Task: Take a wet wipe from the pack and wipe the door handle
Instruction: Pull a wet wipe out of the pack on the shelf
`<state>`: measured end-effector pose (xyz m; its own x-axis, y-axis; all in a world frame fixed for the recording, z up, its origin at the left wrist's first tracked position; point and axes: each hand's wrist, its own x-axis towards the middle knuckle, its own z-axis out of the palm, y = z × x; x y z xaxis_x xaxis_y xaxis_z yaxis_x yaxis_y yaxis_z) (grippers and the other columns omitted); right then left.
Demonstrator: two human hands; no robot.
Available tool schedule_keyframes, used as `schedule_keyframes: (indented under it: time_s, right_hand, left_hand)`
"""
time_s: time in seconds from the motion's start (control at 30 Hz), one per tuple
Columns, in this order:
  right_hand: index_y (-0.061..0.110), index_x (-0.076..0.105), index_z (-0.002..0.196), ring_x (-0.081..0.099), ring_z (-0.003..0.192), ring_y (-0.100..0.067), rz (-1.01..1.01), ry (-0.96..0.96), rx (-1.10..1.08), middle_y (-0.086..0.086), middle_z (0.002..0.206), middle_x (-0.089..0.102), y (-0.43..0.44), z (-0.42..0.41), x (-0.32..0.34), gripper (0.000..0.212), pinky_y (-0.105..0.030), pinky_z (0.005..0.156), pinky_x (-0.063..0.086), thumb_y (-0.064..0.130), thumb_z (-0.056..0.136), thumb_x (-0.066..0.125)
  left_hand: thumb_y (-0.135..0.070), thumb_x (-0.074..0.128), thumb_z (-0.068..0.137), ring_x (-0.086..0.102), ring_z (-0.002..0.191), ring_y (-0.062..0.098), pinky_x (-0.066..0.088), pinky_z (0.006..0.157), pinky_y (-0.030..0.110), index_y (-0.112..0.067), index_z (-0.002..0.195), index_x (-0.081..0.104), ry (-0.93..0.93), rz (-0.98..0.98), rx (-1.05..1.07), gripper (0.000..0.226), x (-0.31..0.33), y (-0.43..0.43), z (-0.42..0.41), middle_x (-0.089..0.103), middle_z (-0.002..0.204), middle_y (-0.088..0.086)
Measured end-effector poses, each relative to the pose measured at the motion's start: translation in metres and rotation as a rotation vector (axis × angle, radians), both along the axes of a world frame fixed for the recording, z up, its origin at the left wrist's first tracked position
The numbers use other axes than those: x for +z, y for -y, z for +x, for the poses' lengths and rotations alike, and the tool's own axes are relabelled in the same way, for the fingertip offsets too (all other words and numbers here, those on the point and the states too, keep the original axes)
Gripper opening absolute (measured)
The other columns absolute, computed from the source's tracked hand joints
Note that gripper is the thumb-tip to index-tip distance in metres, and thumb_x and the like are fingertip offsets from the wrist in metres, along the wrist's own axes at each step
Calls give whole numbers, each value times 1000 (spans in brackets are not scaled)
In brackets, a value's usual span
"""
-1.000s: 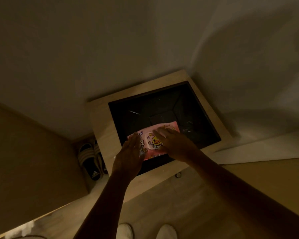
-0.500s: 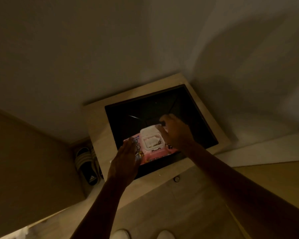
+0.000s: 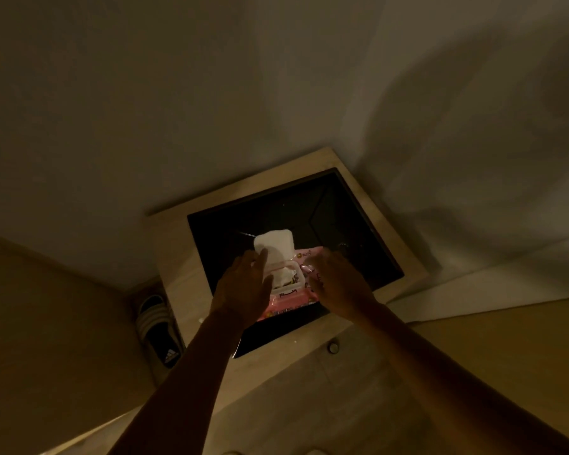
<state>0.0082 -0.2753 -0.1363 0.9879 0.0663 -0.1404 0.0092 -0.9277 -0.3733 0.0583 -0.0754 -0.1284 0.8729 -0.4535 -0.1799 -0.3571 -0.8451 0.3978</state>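
A pink wet wipe pack (image 3: 304, 292) lies on the black top (image 3: 349, 231) of a low wooden cabinet. Its white lid (image 3: 275, 244) stands flipped up, and a white wipe (image 3: 284, 276) shows in the opening. My left hand (image 3: 243, 287) holds the pack's left end, fingertips against the raised lid. On the pack's right end my right hand (image 3: 339, 284) rests with its fingers pressed down. No door handle is in view.
The cabinet's wooden rim (image 3: 178, 257) stands against a pale wall. A small round knob (image 3: 333, 348) sits on its front. Black striped slippers (image 3: 158, 326) lie on the floor to the left. The room is dim.
The pack's lid went from shut to fully flipped up. My right hand left the lid and came down on the pack's right end; my left hand moved up to the lid.
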Motion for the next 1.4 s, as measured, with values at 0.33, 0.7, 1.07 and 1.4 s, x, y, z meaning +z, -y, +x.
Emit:
schedule_keyframes:
  time_s: [0.33, 0.7, 1.07, 1.4]
  right_hand:
    - [14, 57, 124, 52, 115, -20, 44, 72, -44, -9, 130, 52, 4, -6, -8, 31, -26, 88, 50, 27, 96, 54]
    - [15, 57, 123, 52, 119, -20, 58, 63, -62, -7, 134, 51, 1, -4, -7, 30, -26, 88, 50, 24, 95, 58]
    - [17, 63, 116, 52, 116, -21, 172, 76, 4, -8, 123, 59, -25, 15, -12, 27, -38, 97, 47, 33, 95, 55]
    - [13, 72, 85, 55, 79, -7, 172, -16, 20, -2, 86, 68, -30, 34, -18, 31, -29, 74, 50, 28, 100, 49]
  left_hand:
    - [-53, 50, 90, 37, 132, 25, 34, 109, 39, -34, 135, 50, -2, 39, -19, 50, -12, 18, -2, 32, 146, 10]
    - [-41, 66, 83, 46, 125, 27, 49, 99, 38, -21, 127, 51, -117, -121, 39, 51, -12, 22, 6, 37, 137, 14]
    - [-27, 65, 88, 53, 118, 23, 46, 94, 31, -17, 122, 57, -162, -168, 131, 36, -15, -7, 8, 53, 127, 7]
    - [-41, 71, 80, 57, 110, 19, 43, 81, 21, -20, 122, 61, -171, -190, 124, 48, -23, -7, 3, 54, 122, 5]
